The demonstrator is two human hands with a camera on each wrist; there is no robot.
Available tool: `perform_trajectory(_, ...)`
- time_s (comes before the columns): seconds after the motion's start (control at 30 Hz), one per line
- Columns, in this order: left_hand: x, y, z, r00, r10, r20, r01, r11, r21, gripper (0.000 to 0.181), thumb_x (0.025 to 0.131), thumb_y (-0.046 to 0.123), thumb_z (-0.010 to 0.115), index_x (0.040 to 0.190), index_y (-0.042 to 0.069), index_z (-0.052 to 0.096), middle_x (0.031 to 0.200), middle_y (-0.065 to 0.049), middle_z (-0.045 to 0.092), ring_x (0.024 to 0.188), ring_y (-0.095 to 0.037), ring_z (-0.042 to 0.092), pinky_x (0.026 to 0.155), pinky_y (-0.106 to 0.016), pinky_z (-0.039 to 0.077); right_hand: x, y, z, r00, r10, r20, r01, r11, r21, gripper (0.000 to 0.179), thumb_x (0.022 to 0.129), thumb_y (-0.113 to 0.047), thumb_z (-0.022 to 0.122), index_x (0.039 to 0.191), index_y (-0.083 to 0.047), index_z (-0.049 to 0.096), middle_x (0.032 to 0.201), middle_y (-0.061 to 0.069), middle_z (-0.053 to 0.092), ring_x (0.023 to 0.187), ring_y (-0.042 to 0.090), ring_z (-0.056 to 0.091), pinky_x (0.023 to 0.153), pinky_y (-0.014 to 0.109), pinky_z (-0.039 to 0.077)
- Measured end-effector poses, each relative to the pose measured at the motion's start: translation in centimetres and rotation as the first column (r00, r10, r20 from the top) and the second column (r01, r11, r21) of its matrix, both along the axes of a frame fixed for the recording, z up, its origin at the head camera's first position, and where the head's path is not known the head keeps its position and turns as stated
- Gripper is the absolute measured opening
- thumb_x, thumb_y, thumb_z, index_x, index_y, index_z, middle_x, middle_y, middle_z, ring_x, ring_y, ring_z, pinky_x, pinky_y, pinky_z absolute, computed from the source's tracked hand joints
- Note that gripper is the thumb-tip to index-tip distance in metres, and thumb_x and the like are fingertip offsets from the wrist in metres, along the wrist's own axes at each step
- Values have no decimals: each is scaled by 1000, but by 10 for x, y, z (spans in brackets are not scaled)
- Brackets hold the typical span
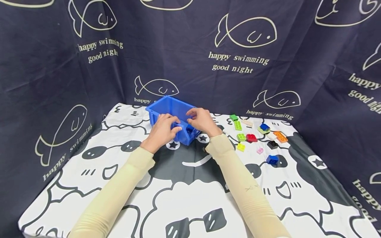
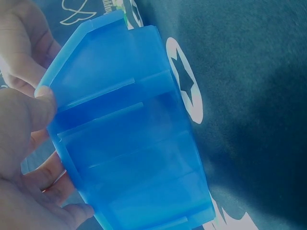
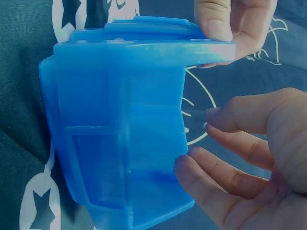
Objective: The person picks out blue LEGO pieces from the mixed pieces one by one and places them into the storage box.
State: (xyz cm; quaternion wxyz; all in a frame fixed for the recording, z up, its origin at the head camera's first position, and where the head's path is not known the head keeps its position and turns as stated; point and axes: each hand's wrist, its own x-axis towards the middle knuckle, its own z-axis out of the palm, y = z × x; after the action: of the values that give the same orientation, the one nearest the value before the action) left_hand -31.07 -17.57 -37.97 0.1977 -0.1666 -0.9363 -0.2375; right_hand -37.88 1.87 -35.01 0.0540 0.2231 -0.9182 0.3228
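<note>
A blue plastic bin (image 1: 157,115) stands at the back of the table, its angled front toward the person. The left hand (image 1: 163,130) pinches the bin's near left rim; in the left wrist view, its thumb (image 2: 44,108) presses on the edge while the other fingers lie beyond it. At the bin's right side is the right hand (image 1: 203,121). Its fingers (image 3: 206,184) are spread and loosely bent, fingertips close to or touching the bin's edge (image 3: 160,206), with nothing held. Something dark blue lies inside the bin, mostly hidden.
Right of the bin, several toy bricks lie scattered: green (image 1: 237,125), red (image 1: 251,138), yellow (image 1: 240,147), orange (image 1: 280,136), black (image 1: 272,144), pink (image 1: 260,150) and blue (image 1: 272,160). A dark fish-print curtain (image 1: 190,59) hangs behind the table, which has a cartoon-print cloth (image 1: 190,198).
</note>
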Motion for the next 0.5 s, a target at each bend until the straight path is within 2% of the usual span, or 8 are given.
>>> perform_trajectory(0.27,1,-1,1,1000,0,-2,0,1000,5,23,98,29,73,114,13,73,114,-8,65,118,-30,52,113,-48,35,5,4,10,1000,-19,9,19,999,-26,28,94,-18,73,120,-10,74,122,14,73,111,27,70,94,44,58)
perform_trajectory(0.5,0,0,-1,1000,11,8,-11,1000,-3,23,99,31,72,114,14,72,115,-6,64,119,-29,51,106,-47,41,12,13,22,999,-35,0,35,996,-76,24,94,-17,72,118,-11,75,122,13,73,111,28,70,93,46,58)
